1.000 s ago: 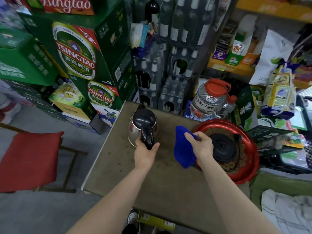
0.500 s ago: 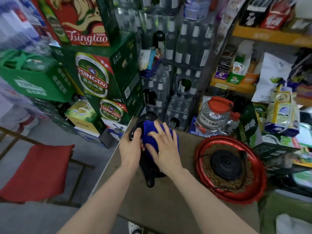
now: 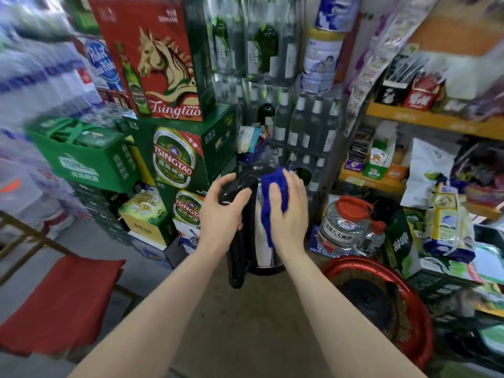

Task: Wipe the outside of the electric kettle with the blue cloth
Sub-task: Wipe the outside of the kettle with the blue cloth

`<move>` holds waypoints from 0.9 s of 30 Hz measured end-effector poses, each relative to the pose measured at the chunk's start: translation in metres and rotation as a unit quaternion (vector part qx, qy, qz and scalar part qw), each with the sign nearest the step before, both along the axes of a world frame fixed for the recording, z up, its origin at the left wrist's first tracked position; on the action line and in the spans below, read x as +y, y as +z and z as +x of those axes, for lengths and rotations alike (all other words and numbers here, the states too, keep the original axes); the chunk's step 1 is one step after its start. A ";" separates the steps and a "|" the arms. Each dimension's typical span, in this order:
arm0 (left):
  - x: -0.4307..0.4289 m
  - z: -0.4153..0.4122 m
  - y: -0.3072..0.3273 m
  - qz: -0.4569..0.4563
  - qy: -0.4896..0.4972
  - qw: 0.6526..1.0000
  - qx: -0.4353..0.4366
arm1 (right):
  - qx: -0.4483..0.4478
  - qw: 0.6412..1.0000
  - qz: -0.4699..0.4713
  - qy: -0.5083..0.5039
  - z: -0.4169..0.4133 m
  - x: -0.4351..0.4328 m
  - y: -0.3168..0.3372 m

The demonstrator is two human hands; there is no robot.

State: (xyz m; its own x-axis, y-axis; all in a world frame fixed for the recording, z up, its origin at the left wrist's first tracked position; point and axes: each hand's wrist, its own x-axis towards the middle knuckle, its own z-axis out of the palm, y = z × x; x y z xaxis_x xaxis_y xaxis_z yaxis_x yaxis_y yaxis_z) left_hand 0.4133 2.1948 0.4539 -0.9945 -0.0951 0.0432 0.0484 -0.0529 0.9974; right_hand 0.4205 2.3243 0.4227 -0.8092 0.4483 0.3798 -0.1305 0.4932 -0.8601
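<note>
The electric kettle (image 3: 262,249), steel with a black lid and black handle, is upright over the brown table (image 3: 245,323). My left hand (image 3: 222,211) grips its black top and the upper handle. My right hand (image 3: 289,214) presses the blue cloth (image 3: 272,197) flat against the kettle's right side, fingers spread over the cloth. Most of the steel body is hidden behind the two hands.
The kettle's black base (image 3: 368,301) lies in a red round tray (image 3: 420,317) at the right. A clear jug with a red cap (image 3: 343,227) stands behind it. Green beer cartons (image 3: 177,165), bottle packs and shelves crowd the back. A red stool (image 3: 57,301) is at the left.
My right hand brought the blue cloth from beside the tray onto the kettle and has slid it to the right side. My left hand moved from the handle up onto the lid.
</note>
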 end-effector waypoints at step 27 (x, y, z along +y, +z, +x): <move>-0.015 -0.007 0.040 0.191 0.035 0.978 -0.074 | 0.120 0.878 0.452 0.103 0.031 0.009 0.005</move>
